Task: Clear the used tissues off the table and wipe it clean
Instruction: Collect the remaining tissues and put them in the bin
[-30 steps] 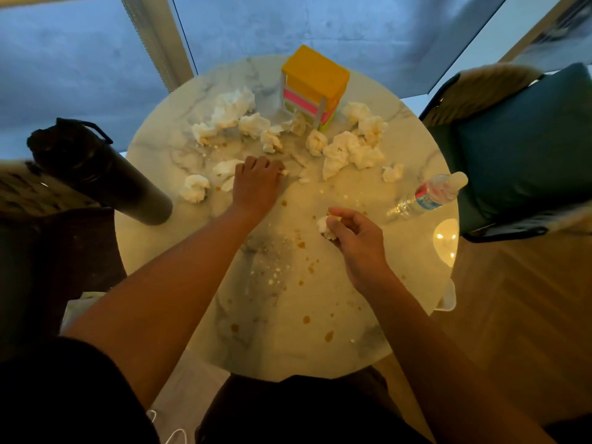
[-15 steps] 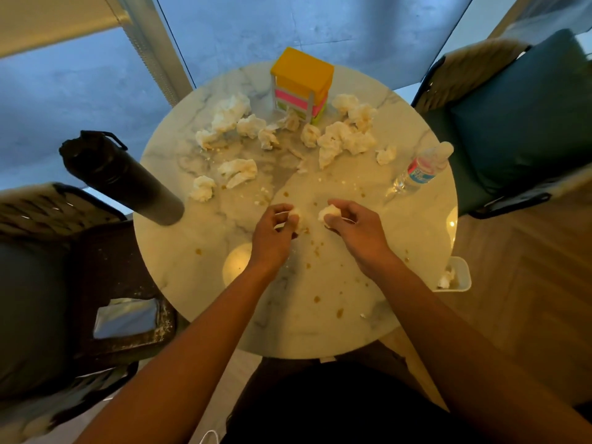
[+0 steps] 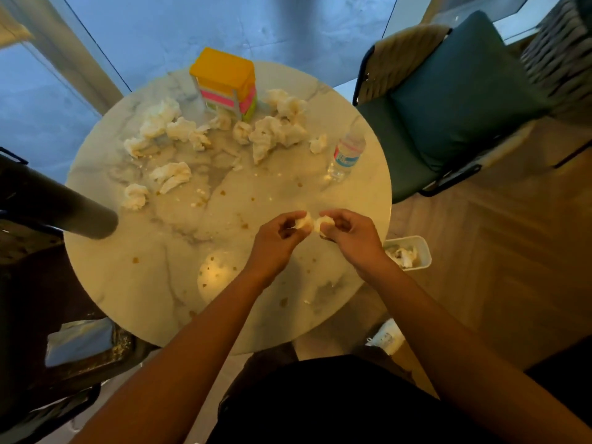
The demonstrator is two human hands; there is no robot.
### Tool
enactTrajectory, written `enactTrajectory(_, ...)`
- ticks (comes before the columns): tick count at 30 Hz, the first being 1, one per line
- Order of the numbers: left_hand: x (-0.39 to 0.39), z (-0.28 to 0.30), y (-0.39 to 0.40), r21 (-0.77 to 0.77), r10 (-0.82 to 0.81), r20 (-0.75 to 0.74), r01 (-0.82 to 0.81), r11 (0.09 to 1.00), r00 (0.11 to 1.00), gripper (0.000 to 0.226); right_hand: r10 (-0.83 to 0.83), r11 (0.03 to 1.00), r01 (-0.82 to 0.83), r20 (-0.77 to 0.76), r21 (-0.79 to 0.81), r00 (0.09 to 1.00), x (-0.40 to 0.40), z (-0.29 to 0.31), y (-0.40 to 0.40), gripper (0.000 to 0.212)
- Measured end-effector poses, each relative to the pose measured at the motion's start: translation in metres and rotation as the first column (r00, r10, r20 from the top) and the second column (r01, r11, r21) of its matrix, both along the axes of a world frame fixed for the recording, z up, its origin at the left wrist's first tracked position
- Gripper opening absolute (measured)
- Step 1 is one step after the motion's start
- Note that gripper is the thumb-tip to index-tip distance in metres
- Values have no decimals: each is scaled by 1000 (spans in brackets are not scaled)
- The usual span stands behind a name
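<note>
Herringbone wood floor (image 3: 512,283), teal-cushioned chair (image 3: 455,100), floor-length window (image 3: 256,24) behind.

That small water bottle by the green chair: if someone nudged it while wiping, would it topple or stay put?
The water bottle stands upright, tall and narrow, so a nudge near its cap would probably tip it. It looks clear, likely thin plastic; how full it is cannot be told, and if nearly empty it would slide easily on the smooth marble table. Once down, its round body would likely roll.
</note>
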State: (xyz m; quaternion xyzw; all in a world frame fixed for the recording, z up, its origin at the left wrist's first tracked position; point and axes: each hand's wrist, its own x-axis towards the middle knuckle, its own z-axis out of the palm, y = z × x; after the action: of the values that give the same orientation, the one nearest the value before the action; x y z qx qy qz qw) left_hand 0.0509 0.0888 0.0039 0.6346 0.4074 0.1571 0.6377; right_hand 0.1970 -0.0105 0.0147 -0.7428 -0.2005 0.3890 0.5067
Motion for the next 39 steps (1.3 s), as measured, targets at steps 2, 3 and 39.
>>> enactTrajectory(2,19,-1,-14,10,-9,-12,9,1000,1000,29,-4,1000,4,-3,-5,1000,19,-3,-17,26)
enactTrajectory(3,29,-2,-22,13,-9,-17,10,1000,1000,28,-6,1000,6,-10,-7,1000,29,-5,-26,27)
enactTrajectory(39,375,-411,-235,-213,-186,-463,95,973,867,23,-412,817,372,4,-440,911,360,-396,-242,27)
